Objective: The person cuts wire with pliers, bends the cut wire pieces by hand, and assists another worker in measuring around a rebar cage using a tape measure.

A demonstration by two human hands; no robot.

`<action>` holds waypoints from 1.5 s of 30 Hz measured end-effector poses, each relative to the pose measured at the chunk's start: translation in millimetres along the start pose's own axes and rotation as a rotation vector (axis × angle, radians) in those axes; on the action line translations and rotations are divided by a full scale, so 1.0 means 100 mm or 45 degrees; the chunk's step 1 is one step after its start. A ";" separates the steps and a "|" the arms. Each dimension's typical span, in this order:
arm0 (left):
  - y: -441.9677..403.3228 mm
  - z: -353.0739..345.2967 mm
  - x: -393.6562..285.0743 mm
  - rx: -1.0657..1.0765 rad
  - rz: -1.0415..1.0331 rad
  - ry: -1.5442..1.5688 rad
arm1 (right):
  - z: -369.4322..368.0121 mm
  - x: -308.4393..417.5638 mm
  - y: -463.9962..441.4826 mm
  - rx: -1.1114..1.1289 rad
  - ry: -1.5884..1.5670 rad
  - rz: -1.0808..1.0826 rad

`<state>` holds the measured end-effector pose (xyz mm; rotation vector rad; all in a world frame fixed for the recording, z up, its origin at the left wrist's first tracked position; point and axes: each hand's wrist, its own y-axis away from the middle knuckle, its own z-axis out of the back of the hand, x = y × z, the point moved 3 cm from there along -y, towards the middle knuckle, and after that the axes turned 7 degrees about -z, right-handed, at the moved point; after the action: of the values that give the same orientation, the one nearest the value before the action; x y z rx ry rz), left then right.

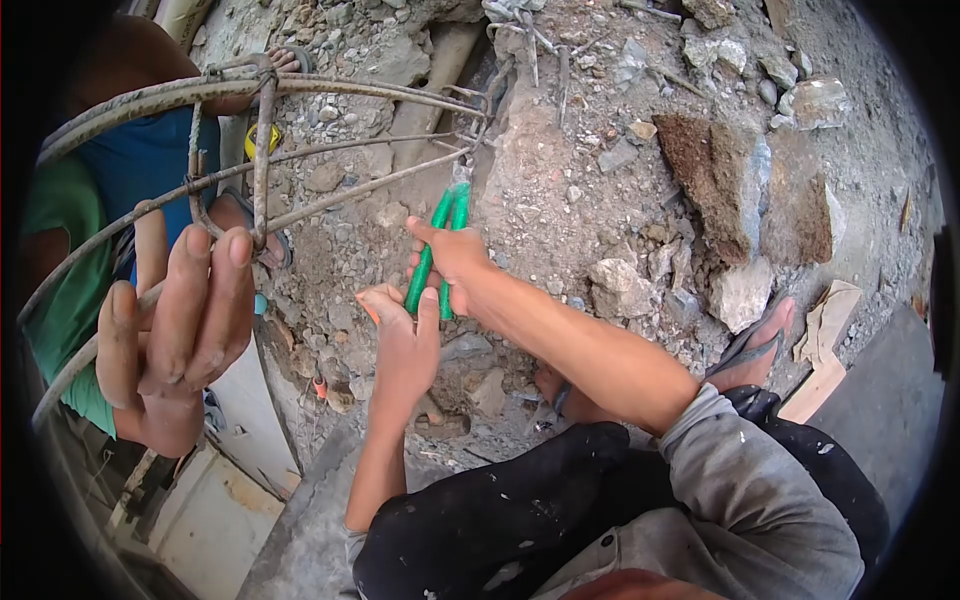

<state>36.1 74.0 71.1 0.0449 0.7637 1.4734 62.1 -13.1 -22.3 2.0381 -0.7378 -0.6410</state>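
Green-handled pliers [438,245] point away from me, their jaws at the tied end of a rebar cage [370,185]. My right hand [452,258] wraps around the two handles near their middle. At the lower end of the left handle, my left hand [408,325] is closed, its thumb up beside the grip. A small orange bit [367,308] shows at my left fingers; what it is I cannot make out. The exact contact between jaws and steel is too small to tell.
Another person's hand [180,345] supports the rebar at the left. That person's sandalled foot [245,225] is beside a yellow round object [262,140]. Broken concrete chunks [710,190] and rubble lie at the right. A pale board [245,410] rests at the lower left.
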 end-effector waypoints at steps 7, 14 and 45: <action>-0.06 -0.06 0.15 0.595 0.650 1.552 | 0.08 -0.09 -0.14 0.827 -0.466 0.082; -0.06 -0.14 0.21 0.864 0.759 1.816 | 0.16 -0.09 -0.15 0.648 -0.250 0.076; -0.07 -0.18 0.23 0.290 0.057 0.516 | -0.06 -0.14 0.20 -0.339 0.336 0.231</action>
<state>31.6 86.2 44.4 -0.0664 1.2649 1.4497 51.1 -9.6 -0.5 1.7446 -0.6357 -0.3376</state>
